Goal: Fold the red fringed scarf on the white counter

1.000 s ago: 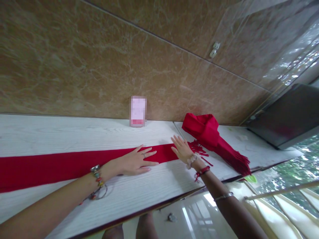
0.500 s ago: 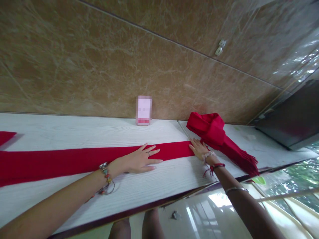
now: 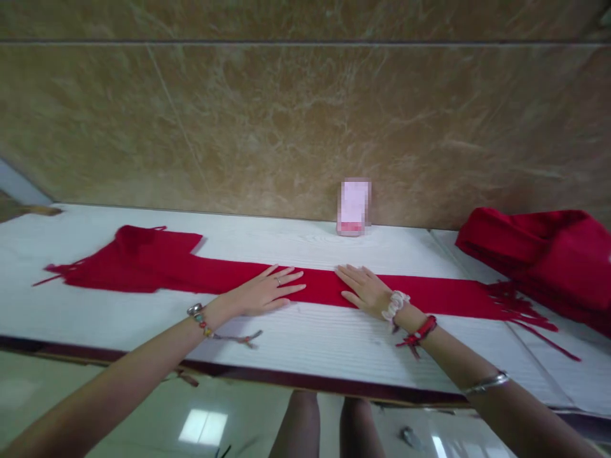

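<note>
A long red scarf (image 3: 443, 296) lies stretched across the white wood-grain table (image 3: 324, 353), with its fringe loose at the right end and the left end bunched or folded over. My left hand (image 3: 265, 291) rests flat on the scarf left of the middle, fingers spread. To its right, my right hand (image 3: 365, 288) presses flat on the same strip with its fingers stretched out. Neither hand grips the cloth. A second red cloth bundle (image 3: 539, 261), rumpled, sits at the far right of the table, partly cut off by the view's edge.
A phone-like object (image 3: 354, 207), its screen blurred out, leans upright against the brown marbled wall (image 3: 267, 127) at the table's back. The table's dark front edge (image 3: 267, 376) runs just before my knees (image 3: 305, 420). Shiny floor tiles (image 3: 143, 407) show below.
The view has swung left, bringing the scarf's folded left end into sight. My right hand has shifted left along the scarf, away from its right end and closer to my left hand.
</note>
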Available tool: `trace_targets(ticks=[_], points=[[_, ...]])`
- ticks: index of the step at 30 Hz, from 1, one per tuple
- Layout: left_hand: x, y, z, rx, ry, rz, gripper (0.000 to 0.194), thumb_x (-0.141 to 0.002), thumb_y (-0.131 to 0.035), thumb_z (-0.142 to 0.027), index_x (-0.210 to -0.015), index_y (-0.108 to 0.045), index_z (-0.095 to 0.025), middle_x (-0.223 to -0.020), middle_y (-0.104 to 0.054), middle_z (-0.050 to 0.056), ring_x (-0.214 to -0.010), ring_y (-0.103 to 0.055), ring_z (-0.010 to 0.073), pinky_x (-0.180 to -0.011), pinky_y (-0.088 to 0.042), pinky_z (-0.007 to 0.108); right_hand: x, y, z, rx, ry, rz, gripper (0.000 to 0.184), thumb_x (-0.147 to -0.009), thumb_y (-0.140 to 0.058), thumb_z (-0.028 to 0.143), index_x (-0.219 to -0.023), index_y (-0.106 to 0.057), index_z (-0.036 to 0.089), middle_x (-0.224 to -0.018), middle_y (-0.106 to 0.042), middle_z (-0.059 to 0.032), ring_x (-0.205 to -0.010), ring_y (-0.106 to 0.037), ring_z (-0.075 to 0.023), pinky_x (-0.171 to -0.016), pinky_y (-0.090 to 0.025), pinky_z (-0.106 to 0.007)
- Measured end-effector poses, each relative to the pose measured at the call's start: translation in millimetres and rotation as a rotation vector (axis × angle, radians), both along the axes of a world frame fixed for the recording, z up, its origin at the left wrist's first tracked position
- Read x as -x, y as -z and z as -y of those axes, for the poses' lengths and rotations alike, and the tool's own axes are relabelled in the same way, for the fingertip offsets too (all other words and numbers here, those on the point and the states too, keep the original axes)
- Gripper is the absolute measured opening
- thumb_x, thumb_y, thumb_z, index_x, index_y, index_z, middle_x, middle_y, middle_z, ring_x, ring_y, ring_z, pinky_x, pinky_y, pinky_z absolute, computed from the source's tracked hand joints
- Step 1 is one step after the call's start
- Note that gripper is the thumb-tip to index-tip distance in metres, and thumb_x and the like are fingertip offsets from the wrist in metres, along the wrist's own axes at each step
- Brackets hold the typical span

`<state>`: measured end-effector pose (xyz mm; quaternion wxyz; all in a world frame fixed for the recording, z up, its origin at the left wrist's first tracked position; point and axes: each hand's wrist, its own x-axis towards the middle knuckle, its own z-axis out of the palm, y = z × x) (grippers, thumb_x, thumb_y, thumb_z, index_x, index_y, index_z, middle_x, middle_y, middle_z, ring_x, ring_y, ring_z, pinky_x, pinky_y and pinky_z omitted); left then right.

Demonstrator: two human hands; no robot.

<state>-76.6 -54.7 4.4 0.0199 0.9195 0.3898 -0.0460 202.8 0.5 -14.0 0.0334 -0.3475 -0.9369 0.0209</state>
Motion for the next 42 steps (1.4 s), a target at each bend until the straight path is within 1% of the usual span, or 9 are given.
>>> trace_targets(ticks=[8, 11, 14, 18, 22, 26, 29, 34, 42], points=[[63, 1.0, 18, -0.023, -0.195, -0.045, 0.045, -0.092, -0.025, -0.04, -0.134, -0.021, -0.029, -0.142, -0.019, 0.002, -0.13, -0.013, 0.0191, -0.104, -0.007, 0.04, -5, 6.2, -6, -0.013, -0.01, -0.035, 0.051, -0.087, -0.029, 0.04, -0.134, -0.026, 0.023, -0.137, -0.032, -0.0077, -0.126, -0.026, -0.0246, -0.099, -0.025, -0.05], [82, 1.4, 22, -0.041, -0.272, -0.068, 0.047, -0.091, -0.026, -0.043, -0.135, -0.019, -0.029, -0.143, -0.015, 0.003, -0.13, -0.011, 0.022, -0.103, -0.009, 0.043, 23, -4.7, -3, -0.027, -0.075, -0.094, 0.05, -0.087, -0.03, 0.041, -0.134, -0.026, 0.024, -0.14, -0.027, -0.0069, -0.128, -0.019, -0.0251, -0.1, -0.02, -0.052], [96, 0.0, 27, -0.052, -0.299, -0.1, 0.049, -0.09, -0.028, -0.044, -0.135, -0.019, -0.027, -0.144, -0.013, 0.004, -0.131, -0.009, 0.0222, -0.103, -0.011, 0.043, 70, -13.3, 4, -0.002, -0.265, -0.111, 0.053, -0.086, -0.033, 0.041, -0.134, -0.027, 0.021, -0.14, -0.026, -0.0085, -0.129, -0.017, -0.025, -0.101, -0.019, -0.051], [117, -5.9, 32, -0.085, -0.306, -0.144, 0.046, -0.091, -0.032, -0.037, -0.134, -0.025, -0.023, -0.142, -0.02, 0.005, -0.13, -0.014, 0.0176, -0.104, -0.016, 0.034, 122, -7.6, 9, 0.044, -0.46, -0.072, 0.05, -0.085, -0.038, 0.034, -0.131, -0.033, 0.015, -0.136, -0.033, -0.0115, -0.126, -0.024, -0.0234, -0.102, -0.02, -0.048], [150, -10.4, 36, -0.144, -0.296, -0.185, 0.041, -0.09, -0.034, -0.026, -0.13, -0.034, -0.02, -0.138, -0.03, 0.006, -0.128, -0.022, 0.0161, -0.104, -0.02, 0.032, 134, 6.1, 2, 0.045, -0.495, -0.122, 0.043, -0.084, -0.034, 0.02, -0.126, -0.043, 0.016, -0.131, -0.04, -0.0116, -0.123, -0.031, -0.0208, -0.102, -0.023, -0.045], [176, -14.1, 41, -0.174, -0.331, -0.236, 0.05, -0.081, -0.03, -0.001, -0.128, -0.038, -0.016, -0.135, -0.037, 0.007, -0.125, -0.029, 0.0152, -0.103, -0.025, 0.03, 131, 10.9, -7, 0.042, -0.521, -0.12, 0.043, -0.082, -0.034, 0.012, -0.123, -0.046, 0.015, -0.127, -0.046, -0.0115, -0.121, -0.035, -0.0192, -0.101, -0.027, -0.041], [182, -14.7, 48, -0.233, -0.418, -0.237, 0.061, -0.074, -0.024, 0.008, -0.131, -0.033, -0.015, -0.136, -0.034, 0.009, -0.123, -0.032, 0.0152, -0.1, -0.03, 0.029, 129, 13.8, -11, 0.041, -0.53, -0.161, 0.045, -0.083, -0.028, 0.009, -0.124, -0.045, 0.019, -0.126, -0.047, -0.0085, -0.12, -0.037, -0.0166, -0.1, -0.03, -0.04], [173, -6.0, 67, -0.185, -0.413, -0.297, 0.061, -0.074, -0.023, 0.008, -0.129, -0.035, -0.015, -0.136, -0.032, 0.01, -0.127, -0.023, 0.0185, -0.102, -0.027, 0.033, 126, 19.7, -11, 0.061, -0.539, -0.186, 0.047, -0.084, -0.025, 0.008, -0.125, -0.043, 0.022, -0.129, -0.044, -0.0068, -0.122, -0.033, -0.0154, -0.101, -0.027, -0.043], [171, -5.9, 67, -0.132, -0.423, -0.308, 0.064, -0.072, -0.022, 0.009, -0.13, -0.033, -0.014, -0.139, -0.026, 0.01, -0.128, -0.015, 0.0176, -0.104, -0.022, 0.032, 120, 4.3, -5, 0.284, -0.544, -0.13, 0.063, -0.072, -0.028, 0.002, -0.132, -0.03, 0.021, -0.134, -0.037, -0.0039, -0.125, -0.027, -0.0138, -0.104, -0.019, -0.043]])
